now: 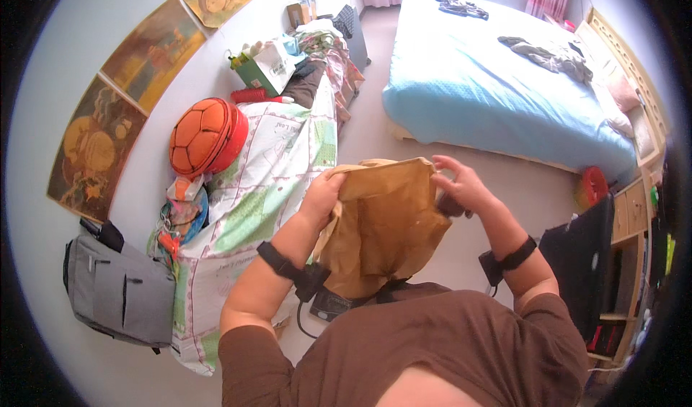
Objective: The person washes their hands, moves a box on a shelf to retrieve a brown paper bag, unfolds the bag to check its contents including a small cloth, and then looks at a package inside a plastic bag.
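Note:
A tan, creased piece of cloth point(389, 223), which looks like a garment of a kind I cannot make out, hangs spread in front of my body. My left hand point(322, 197) is closed on its upper left edge, fingers partly hidden behind the fabric. At the upper right corner, my right hand point(461, 185) has its fingers bent round the edge. A small dark object point(450, 205) shows just below the right palm; what it is stays unclear. The lower end of the cloth drops close to my brown top point(432, 335).
To the left runs a surface under a patterned cover point(249, 191), bearing an orange ball-shaped bag point(205, 137) and a green-and-white box point(267, 68). A grey backpack point(122, 288) leans beside it. A bed with a blue sheet point(461, 75) stands ahead right; a black chair point(580, 256) is close right.

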